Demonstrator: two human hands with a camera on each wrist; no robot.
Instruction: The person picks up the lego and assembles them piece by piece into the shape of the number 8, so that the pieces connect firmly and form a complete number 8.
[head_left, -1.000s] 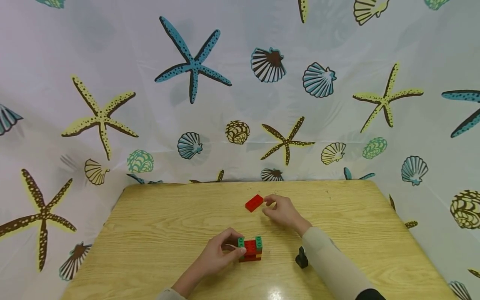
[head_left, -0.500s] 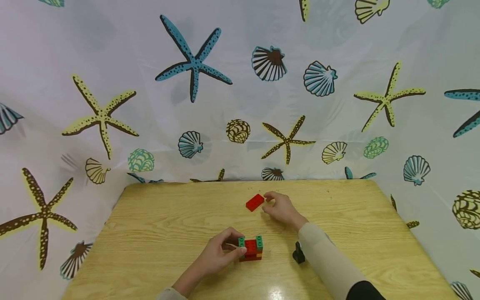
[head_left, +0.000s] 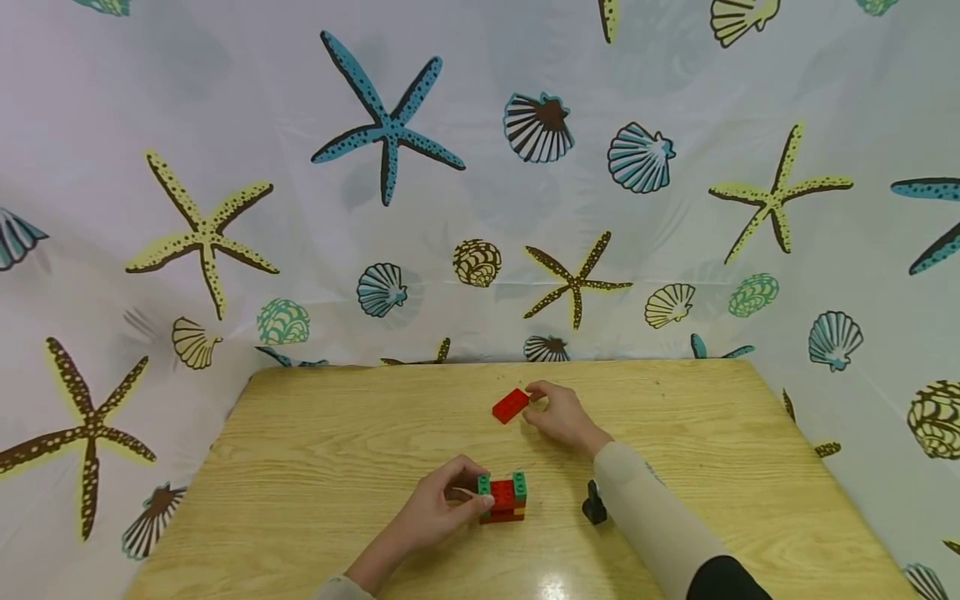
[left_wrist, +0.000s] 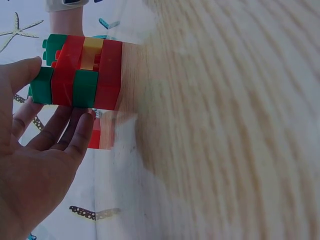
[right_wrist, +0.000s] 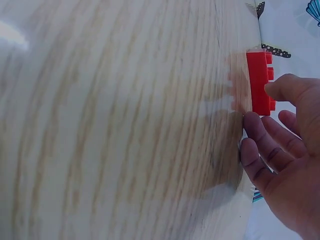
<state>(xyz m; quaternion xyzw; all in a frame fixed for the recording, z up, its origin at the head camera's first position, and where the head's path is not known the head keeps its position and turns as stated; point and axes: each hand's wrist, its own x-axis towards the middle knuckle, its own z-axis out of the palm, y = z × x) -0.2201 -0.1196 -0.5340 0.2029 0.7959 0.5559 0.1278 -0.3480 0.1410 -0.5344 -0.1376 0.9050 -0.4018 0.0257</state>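
Note:
My left hand (head_left: 442, 507) grips the left side of a small stack of toy building bricks (head_left: 504, 497), thumb in front and fingers behind. The stack stands on the table, with red, green and yellow bricks in layers; green studs top both ends, as the left wrist view's brick stack (left_wrist: 87, 75) also shows. Farther back, a loose red brick (head_left: 511, 406) lies flat. My right hand (head_left: 558, 415) is at that brick's right end, fingers loosely bent and spread. In the right wrist view its thumb overlaps the red brick (right_wrist: 258, 82); contact cannot be told.
A small black object (head_left: 594, 505) with an upright part stands right of the stack, beside my right sleeve (head_left: 652, 508). The wooden table (head_left: 337, 417) ends at a white curtain (head_left: 420, 225) printed with starfish and shells.
My right hand has edged slightly left and back, closer to the loose red brick, and its forearm has shifted left. The left hand and the stack stay in place.

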